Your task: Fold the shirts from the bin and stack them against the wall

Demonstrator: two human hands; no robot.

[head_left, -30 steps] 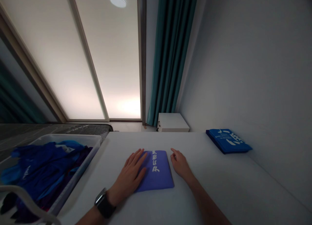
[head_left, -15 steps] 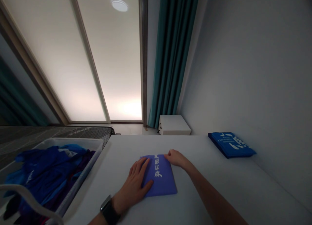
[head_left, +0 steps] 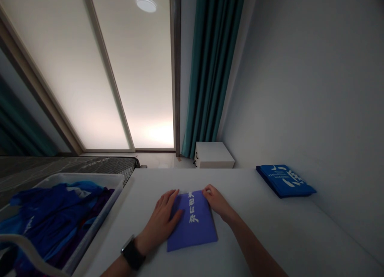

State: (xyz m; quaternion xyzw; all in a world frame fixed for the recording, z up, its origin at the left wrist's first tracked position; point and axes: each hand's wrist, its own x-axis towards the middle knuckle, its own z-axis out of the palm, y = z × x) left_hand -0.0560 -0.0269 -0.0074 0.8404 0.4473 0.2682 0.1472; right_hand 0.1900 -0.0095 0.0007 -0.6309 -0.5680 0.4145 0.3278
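A folded purple shirt [head_left: 196, 229] with white lettering lies flat on the white table [head_left: 240, 253] in front of me. My left hand [head_left: 162, 217], with a watch on its wrist, rests along the shirt's left edge, fingers stretched out and thumb on the cloth. At the far right corner, my right hand [head_left: 216, 201] has its fingers curled in a pinch on the shirt. Its fingertips are partly hidden.
On the left, a white bin [head_left: 99, 225] holds a heap of blue and purple clothes [head_left: 57, 213]. A folded blue shirt [head_left: 283, 183] lies by the wall at right. Beyond the table stands a small white cabinet [head_left: 214, 153].
My left hand has slid left from the shirt's upper face to its left edge, uncovering more of the cloth. My right hand stays at the far right corner.
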